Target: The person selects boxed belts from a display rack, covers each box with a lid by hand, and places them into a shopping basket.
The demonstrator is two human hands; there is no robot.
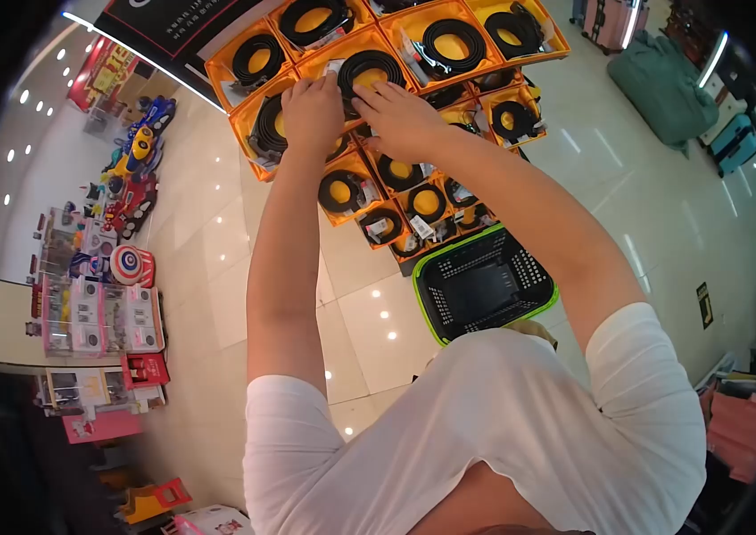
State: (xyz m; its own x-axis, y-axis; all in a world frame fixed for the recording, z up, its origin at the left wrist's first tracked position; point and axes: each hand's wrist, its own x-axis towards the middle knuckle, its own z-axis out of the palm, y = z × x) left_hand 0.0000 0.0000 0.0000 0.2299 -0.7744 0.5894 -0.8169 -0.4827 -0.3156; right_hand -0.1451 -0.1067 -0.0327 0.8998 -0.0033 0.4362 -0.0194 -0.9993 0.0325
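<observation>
A coiled black belt [369, 69] lies in an orange box at the top centre, between my two hands. My right hand [396, 118] is closed on the near right part of this coil, fingers over its rim. On its left, my left hand [313, 114] has its fingers bent and close together at the box edge. What those fingertips hold is hidden. Beside my left hand, another coiled belt [268, 125] sits in its own orange box [241, 134], partly covered by the hand. A small pale tag [334, 67] shows just above my left fingertips.
More orange boxes with coiled belts [454, 46] fill the tiered display, including lower rows [339, 192]. A black basket with a green rim [485, 283] stands below it. Toy machines [101, 312] line the left; a green bag [663, 89] and suitcases [735, 143] are at right.
</observation>
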